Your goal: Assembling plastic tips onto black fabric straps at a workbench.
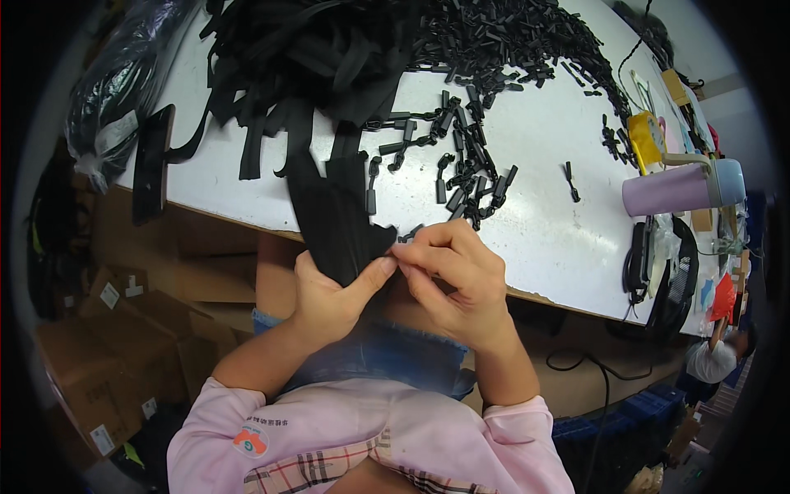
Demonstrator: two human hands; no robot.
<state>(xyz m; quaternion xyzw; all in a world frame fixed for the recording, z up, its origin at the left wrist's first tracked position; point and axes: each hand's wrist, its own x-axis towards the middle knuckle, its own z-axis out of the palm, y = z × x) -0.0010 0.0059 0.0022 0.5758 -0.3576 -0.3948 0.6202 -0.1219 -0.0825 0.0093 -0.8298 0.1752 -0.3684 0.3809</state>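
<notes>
My left hand is closed round the lower end of a bundle of black fabric strips, which look like zipper tapes. The bundle hangs over the table's front edge and runs back to a big tangled heap of the same strips. Thumb and finger of my right hand pinch together right at my left thumb tip, beside the curled corner of a strip. Whatever they pinch is hidden. Just behind these fingertips, a small black zipper slider with a pull tab lies at the table edge.
Loose black sliders lie scattered in front of a large pile of them. A dark phone and a clear plastic bag are at left. A lilac tumbler and yellow tape roll are at right; cardboard boxes stand below left.
</notes>
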